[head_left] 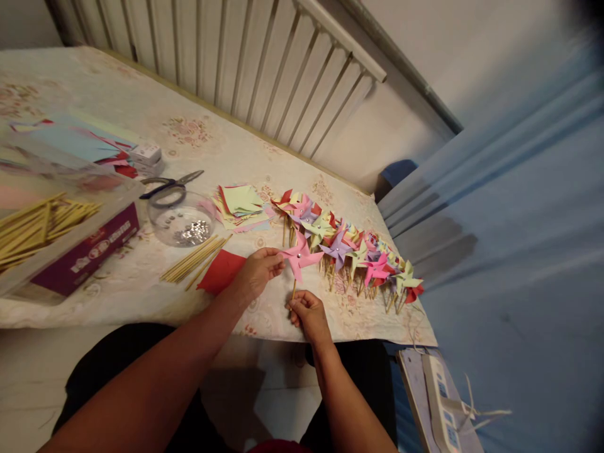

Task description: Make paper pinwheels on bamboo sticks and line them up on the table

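Observation:
A pink paper pinwheel (299,257) with a silver pin at its centre stands upright on a thin wooden stick. My right hand (309,314) pinches that stick below the paper blades. At the blades' left edge, the fingers of my left hand (262,270) are closed on a pink paper tip. Under my left wrist lies a red paper square (221,270). Several loose sticks (195,259) rest beside it. Just beyond the held one is a long row of finished pinwheels (337,250) in several colours.
A clear round dish (182,220) holds silver pins. Scissors (172,185) lie behind it, left of stacked paper squares (240,200). A plastic box (89,251) of sticks stands left. A power strip (441,402) sits low at right, near a blue curtain (509,251).

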Demonstrator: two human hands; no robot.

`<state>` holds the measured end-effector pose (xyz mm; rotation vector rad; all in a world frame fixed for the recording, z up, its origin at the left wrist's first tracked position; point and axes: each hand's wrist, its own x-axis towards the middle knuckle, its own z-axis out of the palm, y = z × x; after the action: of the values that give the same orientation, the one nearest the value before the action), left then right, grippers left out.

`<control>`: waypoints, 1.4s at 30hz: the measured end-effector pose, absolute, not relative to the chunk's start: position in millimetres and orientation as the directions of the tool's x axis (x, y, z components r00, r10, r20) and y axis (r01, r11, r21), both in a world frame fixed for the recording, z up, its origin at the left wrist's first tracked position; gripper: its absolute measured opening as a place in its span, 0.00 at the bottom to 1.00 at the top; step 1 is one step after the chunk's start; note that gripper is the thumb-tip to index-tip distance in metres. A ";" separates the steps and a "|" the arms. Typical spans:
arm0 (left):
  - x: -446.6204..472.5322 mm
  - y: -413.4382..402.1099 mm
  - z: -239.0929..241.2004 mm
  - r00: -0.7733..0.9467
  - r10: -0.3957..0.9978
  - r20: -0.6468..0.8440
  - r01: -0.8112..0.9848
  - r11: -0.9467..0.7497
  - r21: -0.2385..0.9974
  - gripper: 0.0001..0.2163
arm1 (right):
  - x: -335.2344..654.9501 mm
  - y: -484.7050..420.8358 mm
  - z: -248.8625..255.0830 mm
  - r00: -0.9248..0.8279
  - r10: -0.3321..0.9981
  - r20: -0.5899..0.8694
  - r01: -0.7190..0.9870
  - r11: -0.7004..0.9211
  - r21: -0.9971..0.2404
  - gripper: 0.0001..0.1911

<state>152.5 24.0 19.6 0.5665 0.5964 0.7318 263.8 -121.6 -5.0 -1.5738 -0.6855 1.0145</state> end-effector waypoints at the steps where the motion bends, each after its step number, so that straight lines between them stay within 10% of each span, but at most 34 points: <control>1: 152.4 23.3 19.3 0.603 0.741 -0.297 -0.446 0.622 0.644 0.14 | 263.8 -121.6 -5.4 0.471 0.845 -0.253 -0.082 -0.243 -0.967 0.10; 18: 167.9 -5.5 6.6 0.616 0.773 -0.152 -0.108 0.274 0.955 0.12 | 261.3 -120.4 -3.7 0.469 0.849 -0.243 -0.049 -0.249 -0.967 0.10; 42: 159.3 18.9 14.0 0.487 0.815 -0.313 -0.320 0.500 0.805 0.13 | 262.4 -120.7 -6.8 0.483 0.837 -0.258 -0.055 -0.265 -0.963 0.11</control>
<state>159.3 18.9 14.0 0.7481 0.7679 0.7741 262.4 -120.7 -6.8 -1.6128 -0.6890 0.9967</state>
